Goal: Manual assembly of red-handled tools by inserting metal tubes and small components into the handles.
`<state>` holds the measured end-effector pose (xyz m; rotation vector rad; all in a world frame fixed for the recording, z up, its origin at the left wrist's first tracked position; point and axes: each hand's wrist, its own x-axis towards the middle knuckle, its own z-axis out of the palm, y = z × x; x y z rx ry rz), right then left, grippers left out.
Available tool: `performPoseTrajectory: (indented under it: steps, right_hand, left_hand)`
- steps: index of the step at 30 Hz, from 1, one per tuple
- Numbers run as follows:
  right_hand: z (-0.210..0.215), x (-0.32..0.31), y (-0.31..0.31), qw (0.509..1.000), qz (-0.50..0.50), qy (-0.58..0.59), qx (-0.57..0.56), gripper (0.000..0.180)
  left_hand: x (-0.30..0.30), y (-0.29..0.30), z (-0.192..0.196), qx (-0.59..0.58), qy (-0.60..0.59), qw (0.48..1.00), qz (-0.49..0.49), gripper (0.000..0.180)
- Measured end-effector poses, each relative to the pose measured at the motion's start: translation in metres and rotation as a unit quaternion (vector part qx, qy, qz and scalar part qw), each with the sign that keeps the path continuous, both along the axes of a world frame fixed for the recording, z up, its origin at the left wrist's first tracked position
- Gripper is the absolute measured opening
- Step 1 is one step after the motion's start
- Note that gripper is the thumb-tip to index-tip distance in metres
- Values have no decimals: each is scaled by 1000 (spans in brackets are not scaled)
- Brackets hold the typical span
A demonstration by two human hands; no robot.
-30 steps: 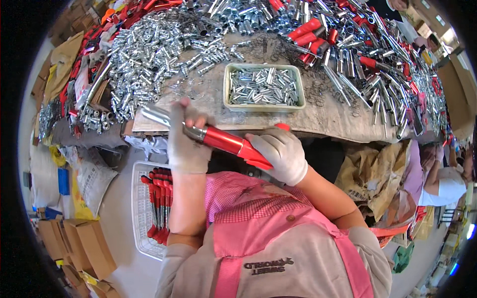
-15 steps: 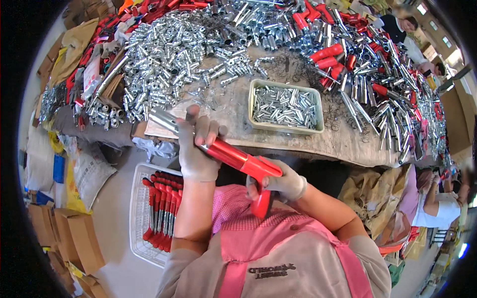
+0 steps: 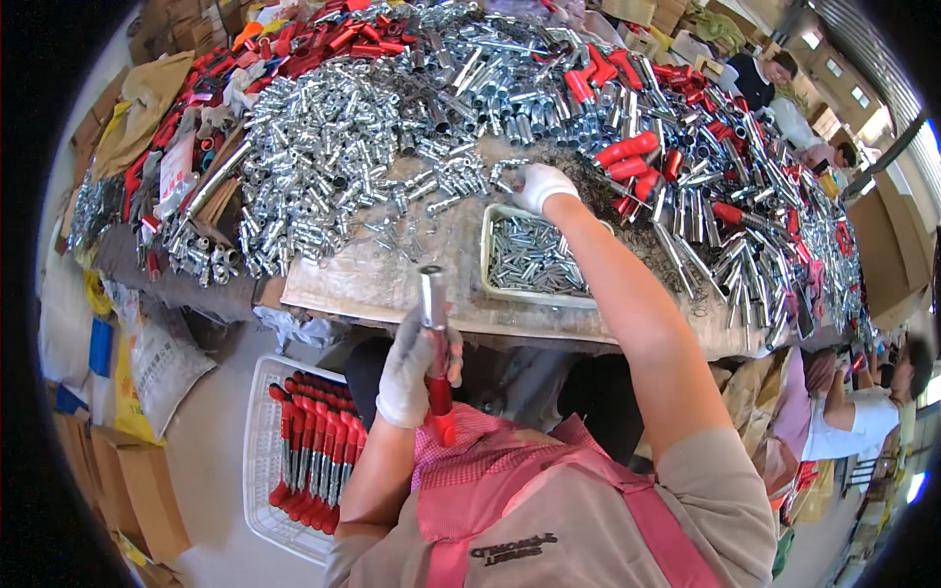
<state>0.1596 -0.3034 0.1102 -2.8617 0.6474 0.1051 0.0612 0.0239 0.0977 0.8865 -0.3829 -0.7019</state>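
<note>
My left hand (image 3: 404, 377), in a pale glove, is wrapped round a red tubular tool handle (image 3: 440, 397) with a chrome tube end. It holds the handle nearly upright in front of my chest, chrome end up; fingers cover its middle. My right hand (image 3: 544, 186), also gloved, reaches over the table to the edge of a pile of shiny metal fittings (image 3: 323, 167). Its fingers are closed at one loose metal fitting (image 3: 504, 176); the fingertips are partly hidden. Beneath my right forearm sits a pale rectangular tray (image 3: 484, 257) full of short metal pins (image 3: 534, 255).
Red grips (image 3: 627, 150) and chrome tubes (image 3: 686, 211) heap up on the right, with dark wire springs (image 3: 578, 162) beside them. A white plastic basket (image 3: 257, 470) of red-handled tools stands low at left. Cartons (image 3: 147, 490) lie beyond it. Other people (image 3: 853, 421) are at right.
My right hand has let go of the red handle and moved forward to the fittings. My left hand has lowered the handle and turned it upright, chrome end up.
</note>
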Motion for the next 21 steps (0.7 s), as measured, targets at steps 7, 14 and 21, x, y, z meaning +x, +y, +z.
performPoseTrajectory:
  steps: [7,14,21]
  right_hand:
    - [53,-62,-9,920,224,-321,10,21]
    - [116,-152,63,882,375,-190,213,16]
    - [97,-199,63,909,316,-171,211,17]
  left_hand:
    - [8,0,8,84,-95,989,-71,31]
    - [10,-19,6,129,-150,968,-152,48]
    - [1,-33,-9,172,-222,940,-192,32]
